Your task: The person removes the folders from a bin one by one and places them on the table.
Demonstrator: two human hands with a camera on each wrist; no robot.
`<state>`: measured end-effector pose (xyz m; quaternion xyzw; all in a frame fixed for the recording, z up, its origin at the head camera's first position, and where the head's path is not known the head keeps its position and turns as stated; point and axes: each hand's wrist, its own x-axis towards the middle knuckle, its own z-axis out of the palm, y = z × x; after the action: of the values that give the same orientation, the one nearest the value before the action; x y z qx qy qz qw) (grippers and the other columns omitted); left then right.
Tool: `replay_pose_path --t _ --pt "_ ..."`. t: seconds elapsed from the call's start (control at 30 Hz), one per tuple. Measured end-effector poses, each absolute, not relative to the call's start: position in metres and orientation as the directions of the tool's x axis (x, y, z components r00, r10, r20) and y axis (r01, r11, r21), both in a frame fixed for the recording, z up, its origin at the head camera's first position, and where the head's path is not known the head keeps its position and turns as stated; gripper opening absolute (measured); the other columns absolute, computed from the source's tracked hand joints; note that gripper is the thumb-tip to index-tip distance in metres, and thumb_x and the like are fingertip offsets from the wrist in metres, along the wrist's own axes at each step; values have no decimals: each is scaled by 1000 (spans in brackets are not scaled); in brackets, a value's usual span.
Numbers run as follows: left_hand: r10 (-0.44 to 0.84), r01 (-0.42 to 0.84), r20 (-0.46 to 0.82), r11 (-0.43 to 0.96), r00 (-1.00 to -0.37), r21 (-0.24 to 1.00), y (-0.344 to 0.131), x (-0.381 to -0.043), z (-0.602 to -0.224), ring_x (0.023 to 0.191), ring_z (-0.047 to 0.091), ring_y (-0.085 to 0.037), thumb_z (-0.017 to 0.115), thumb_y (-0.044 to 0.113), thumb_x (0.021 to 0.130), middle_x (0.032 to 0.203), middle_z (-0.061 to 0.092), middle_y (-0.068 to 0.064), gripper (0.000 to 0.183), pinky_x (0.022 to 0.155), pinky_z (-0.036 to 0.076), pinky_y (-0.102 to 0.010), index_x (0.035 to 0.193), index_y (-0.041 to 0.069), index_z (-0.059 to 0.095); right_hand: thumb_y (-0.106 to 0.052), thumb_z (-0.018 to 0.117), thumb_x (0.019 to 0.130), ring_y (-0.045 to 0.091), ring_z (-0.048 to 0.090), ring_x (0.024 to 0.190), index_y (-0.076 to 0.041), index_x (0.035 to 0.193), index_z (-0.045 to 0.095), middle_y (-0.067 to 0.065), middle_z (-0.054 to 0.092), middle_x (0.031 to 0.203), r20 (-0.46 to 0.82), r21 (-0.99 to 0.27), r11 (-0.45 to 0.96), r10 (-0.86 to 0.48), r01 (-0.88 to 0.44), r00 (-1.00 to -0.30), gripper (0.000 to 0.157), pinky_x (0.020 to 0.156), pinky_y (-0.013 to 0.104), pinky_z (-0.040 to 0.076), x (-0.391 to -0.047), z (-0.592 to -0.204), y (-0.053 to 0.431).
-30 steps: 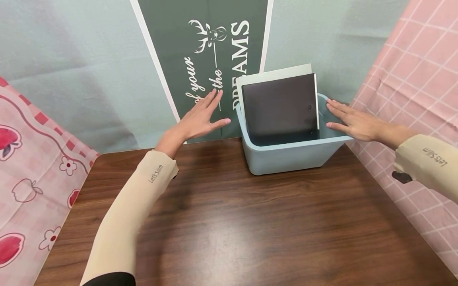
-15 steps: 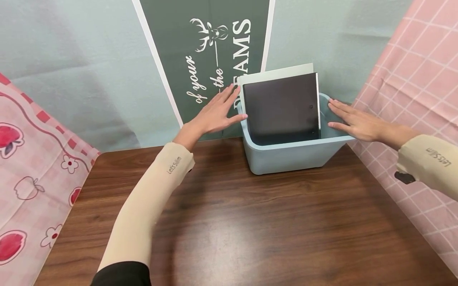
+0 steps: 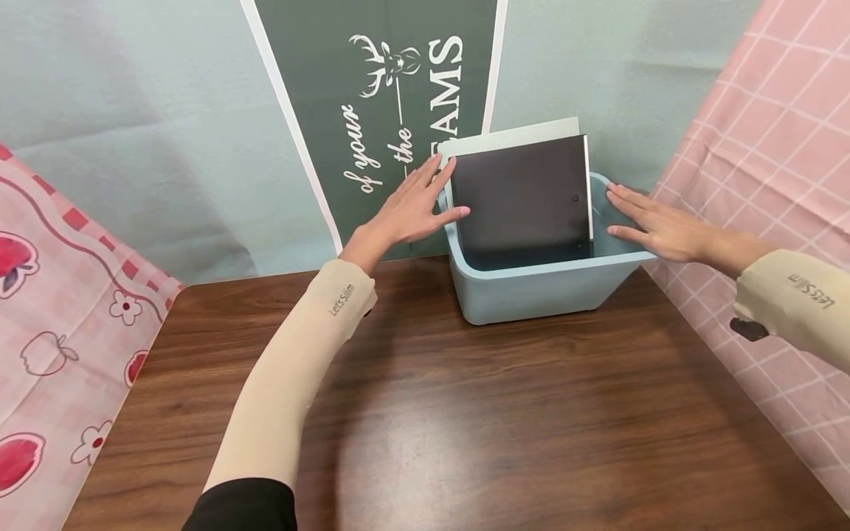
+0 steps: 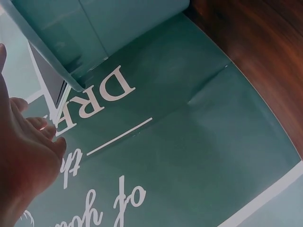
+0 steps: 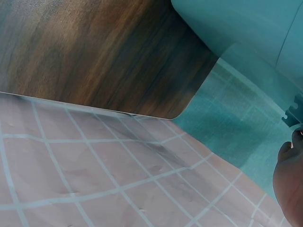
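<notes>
From where I stood, taking the table's far edge as twelve o'clock, the pale blue basin (image 3: 531, 295) sat at about one o'clock from the middle of the wooden table (image 3: 398, 442). A dark panel (image 3: 518, 203) stood tilted inside it, rising well above the rim, with a pale panel (image 3: 521, 134) showing behind.

The left hand (image 3: 415, 208) was at the basin's nine to ten o'clock side, wide, its thumb spread from straight fingers, with nothing gripped. Its fingertips overlapped the dark panel's edge in the head view, but I could not tell whether they touched. The right hand (image 3: 664, 230) was at the three o'clock end, likewise wide and holding nothing, its palm over or against the rim.

What worried me was how top-heavy the panels looked. A nudge from the left fingers might, I judged, have slid them toward three o'clock, where the basin had room. Uneven pushing from the two palms could have skewed the basin, and pressing down on the three o'clock end could have lifted its nine o'clock side. With neither hand gripping, nothing would readily have caught a toppling panel.
</notes>
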<state>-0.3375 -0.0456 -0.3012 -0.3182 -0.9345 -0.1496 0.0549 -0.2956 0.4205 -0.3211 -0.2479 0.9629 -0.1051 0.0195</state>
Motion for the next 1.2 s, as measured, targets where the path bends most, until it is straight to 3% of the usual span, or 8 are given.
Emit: replay_pose_path --t 0.27,0.73,0.97,1.2 --pt "565 599 200 766 -800 234 -35 -347 -305 165 -6 -18 46 70 104 179 -4 -7 93 133 2 -43 172 22 4 -38 48 112 47 9 161 -3 169 12 22 6 176 20 -215 853 -484 -476 -875 76 129 62 10 -296 -319 422" --pt "536 570 202 800 -820 189 -18 -357 -314 164 -12 -19 43 72 104 179 -8 -6 90 133 -5 -39 172 25 9 -35 50 112 45 11 161 -2 169 15 23 9 176 55 -216 841 -497 -496 -866 75 132 51 6 -296 -324 427" --pt "531 556 170 814 -830 171 -14 -360 -315 164 -12 -20 40 74 104 179 -10 -6 90 131 -11 -34 172 25 8 -35 49 112 46 11 161 -3 169 14 22 8 176 54 -225 840 -496 -494 -867 74 131 58 9 -297 -324 424" --pt "497 536 207 806 -843 249 -10 -359 -315 165 -1 -25 45 72 103 179 1 -8 86 133 2 -41 171 25 21 -34 49 112 46 10 161 -2 169 14 23 9 176 53 -226 839 -496 -494 -867 74 130 59 10 -298 -325 423"
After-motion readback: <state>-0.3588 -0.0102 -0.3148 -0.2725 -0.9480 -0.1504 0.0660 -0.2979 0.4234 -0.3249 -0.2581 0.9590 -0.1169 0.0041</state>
